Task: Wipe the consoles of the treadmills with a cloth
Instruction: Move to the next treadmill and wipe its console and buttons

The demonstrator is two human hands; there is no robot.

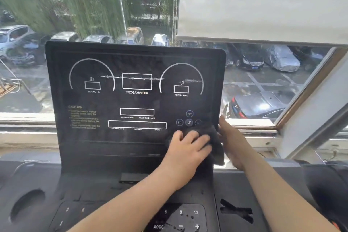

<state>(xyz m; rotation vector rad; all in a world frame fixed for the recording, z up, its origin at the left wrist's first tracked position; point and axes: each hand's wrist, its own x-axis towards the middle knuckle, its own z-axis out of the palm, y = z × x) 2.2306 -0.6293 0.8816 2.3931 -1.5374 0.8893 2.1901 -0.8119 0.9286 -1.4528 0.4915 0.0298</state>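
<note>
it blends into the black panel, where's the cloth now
Head view: the dark cloth lies on the lower right corner of the console, under the left hand and below the round buttons, with the right hand beside it at the console's edge.

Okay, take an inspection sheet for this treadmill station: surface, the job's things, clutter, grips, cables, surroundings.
surface: black console, its display dark; a whitish streak runs across the upper dials; the keypad below it is speckled.
job's things: a dark cloth lies against the console's lower right corner.
clutter: nothing seen.
grips: the left hand presses flat on the cloth with its fingers spread; the right hand is at the console's right edge, with its fingers hidden behind the edge.
cables: nothing seen.
surroundings: a window with a blind lowered on the right side; parked cars outside below.
</note>
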